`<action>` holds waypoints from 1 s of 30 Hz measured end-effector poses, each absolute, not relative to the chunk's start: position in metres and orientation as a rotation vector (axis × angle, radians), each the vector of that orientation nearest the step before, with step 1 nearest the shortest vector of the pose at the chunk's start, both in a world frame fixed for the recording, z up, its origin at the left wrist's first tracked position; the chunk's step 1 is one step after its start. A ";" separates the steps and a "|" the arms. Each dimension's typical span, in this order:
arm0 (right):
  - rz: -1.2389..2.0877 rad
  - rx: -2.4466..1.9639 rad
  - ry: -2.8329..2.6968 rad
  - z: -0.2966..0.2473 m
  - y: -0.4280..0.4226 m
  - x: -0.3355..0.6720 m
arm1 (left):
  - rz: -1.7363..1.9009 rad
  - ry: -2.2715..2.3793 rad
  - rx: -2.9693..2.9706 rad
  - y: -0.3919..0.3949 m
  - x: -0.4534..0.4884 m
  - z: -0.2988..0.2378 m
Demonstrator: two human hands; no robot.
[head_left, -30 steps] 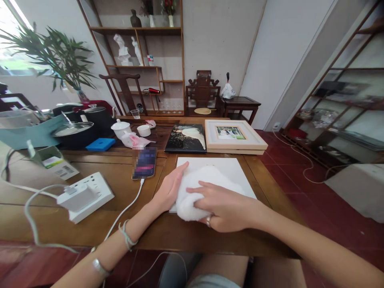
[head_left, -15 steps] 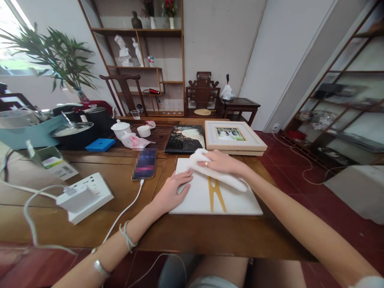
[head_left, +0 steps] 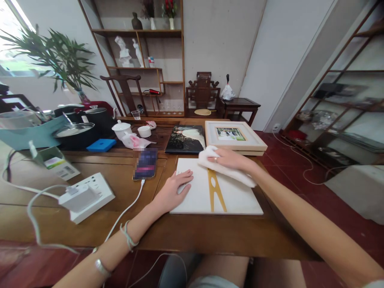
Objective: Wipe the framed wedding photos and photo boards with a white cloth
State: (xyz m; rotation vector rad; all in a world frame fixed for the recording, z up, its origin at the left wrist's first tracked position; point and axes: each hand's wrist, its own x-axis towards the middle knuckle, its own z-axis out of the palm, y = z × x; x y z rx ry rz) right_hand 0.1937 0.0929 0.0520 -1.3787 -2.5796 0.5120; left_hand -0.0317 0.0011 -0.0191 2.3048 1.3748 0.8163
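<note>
A white rectangular board lies flat near the front edge of the table, with a gold A-shaped piece on its face. My left hand rests flat on the board's left side, fingers stretched out. Over the upper right of the board, my right hand grips a white cloth, which trails toward the right edge and covers the top of the gold piece. Whether the palm presses the cloth onto the board is hidden.
Behind the board lie a dark photo panel and a light wood picture frame. To the left are a phone on a white cable, a white power strip, a blue box and black pots.
My right hand has slid the white cloth to the right across the board, baring more of the gold piece. My left hand has stayed in place.
</note>
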 end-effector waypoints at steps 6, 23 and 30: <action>0.450 -1.486 -2.528 0.037 0.073 0.262 | 0.830 1.383 2.293 0.001 -0.030 -0.018; 0.442 -1.189 -2.844 0.046 -0.020 0.262 | 0.790 1.399 2.291 0.003 -0.029 -0.019; 0.593 -1.348 -2.883 0.057 -0.033 0.266 | 0.796 1.390 2.296 0.002 -0.029 -0.020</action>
